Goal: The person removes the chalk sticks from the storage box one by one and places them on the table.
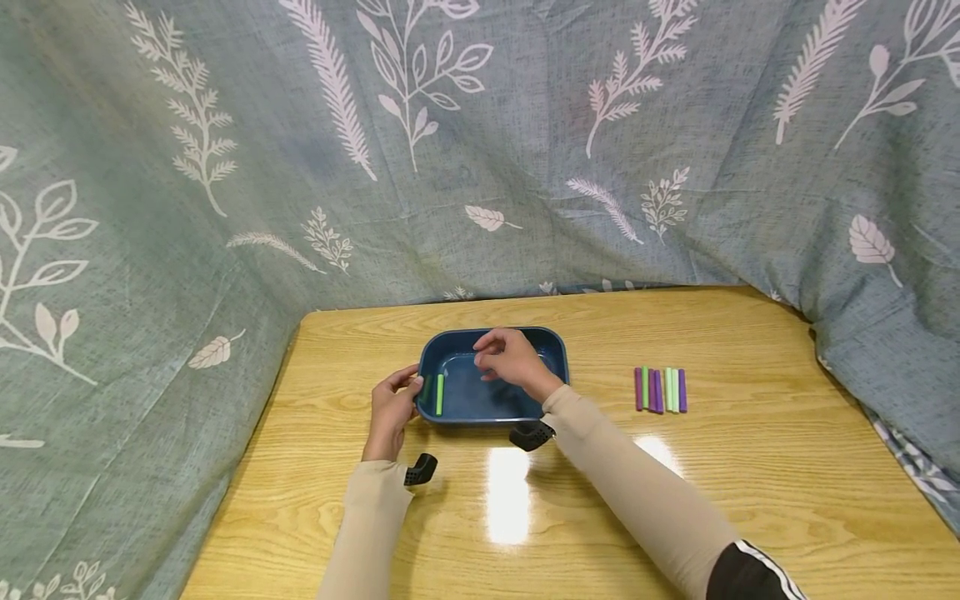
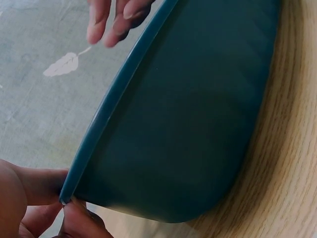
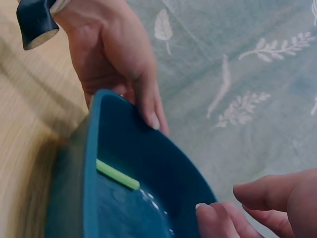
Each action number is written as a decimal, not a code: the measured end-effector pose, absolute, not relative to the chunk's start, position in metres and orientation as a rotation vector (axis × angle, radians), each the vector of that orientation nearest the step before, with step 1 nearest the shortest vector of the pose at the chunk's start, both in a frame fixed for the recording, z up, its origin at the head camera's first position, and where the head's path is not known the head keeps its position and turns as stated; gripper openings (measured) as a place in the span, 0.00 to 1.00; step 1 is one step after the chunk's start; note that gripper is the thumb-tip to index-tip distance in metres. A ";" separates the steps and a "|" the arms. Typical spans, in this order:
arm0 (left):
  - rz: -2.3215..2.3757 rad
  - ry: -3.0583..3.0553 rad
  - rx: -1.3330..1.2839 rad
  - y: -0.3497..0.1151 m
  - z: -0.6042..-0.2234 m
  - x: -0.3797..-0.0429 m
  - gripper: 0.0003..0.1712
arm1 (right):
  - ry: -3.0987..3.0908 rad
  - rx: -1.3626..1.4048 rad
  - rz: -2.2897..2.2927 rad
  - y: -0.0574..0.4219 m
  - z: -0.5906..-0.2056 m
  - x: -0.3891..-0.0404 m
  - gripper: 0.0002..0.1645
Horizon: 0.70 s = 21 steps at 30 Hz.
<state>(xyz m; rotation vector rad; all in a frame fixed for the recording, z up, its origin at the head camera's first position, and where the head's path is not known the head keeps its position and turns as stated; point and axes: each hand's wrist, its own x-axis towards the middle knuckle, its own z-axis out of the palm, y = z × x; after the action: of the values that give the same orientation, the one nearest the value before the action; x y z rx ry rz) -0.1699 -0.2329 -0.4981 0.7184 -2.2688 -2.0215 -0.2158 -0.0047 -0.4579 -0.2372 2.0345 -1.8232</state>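
A dark blue rectangular tub (image 1: 487,402) stands on the table, with one light green stick (image 1: 439,395) lying at its left end. At that end my left hand (image 1: 390,412) pinches the rim, thumb on one side and fingers on the other, as the left wrist view also shows. Over the tub's middle hovers my right hand (image 1: 513,358), its fingers loosely bent and apart, with nothing seen between them. In the right wrist view the green stick (image 3: 118,174) rests on the tub floor, and the right fingertips (image 3: 257,193) are above the rim.
To the right of the tub, a row of several purple, green and pale green sticks (image 1: 661,391) lies on the wooden table (image 1: 600,492). A patterned grey-blue cloth (image 1: 525,167) hangs behind the table and along its sides.
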 end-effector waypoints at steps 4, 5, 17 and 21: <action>-2.010 -2.276 0.720 -0.232 -0.498 -0.170 0.19 | 2.008 -0.233 -1.823 -0.014 -0.460 -0.215 0.16; -2.008 -2.277 0.722 -0.232 -0.498 -0.170 0.19 | 2.004 -0.233 -1.821 -0.016 -0.461 -0.215 0.16; -2.015 -2.262 0.719 -0.232 -0.500 -0.170 0.19 | 1.968 -0.236 -1.753 -0.040 -0.465 -0.214 0.20; -2.021 -2.259 0.714 -0.233 -0.500 -0.171 0.19 | 1.967 -0.218 -1.722 -0.048 -0.468 -0.214 0.21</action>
<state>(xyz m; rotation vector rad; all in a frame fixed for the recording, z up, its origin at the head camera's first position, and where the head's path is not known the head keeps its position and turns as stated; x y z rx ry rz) -0.1707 -0.2326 -0.5002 0.7135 -2.2586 -2.0209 -0.2139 -0.0478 -0.4679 -0.2177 1.9668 -1.7222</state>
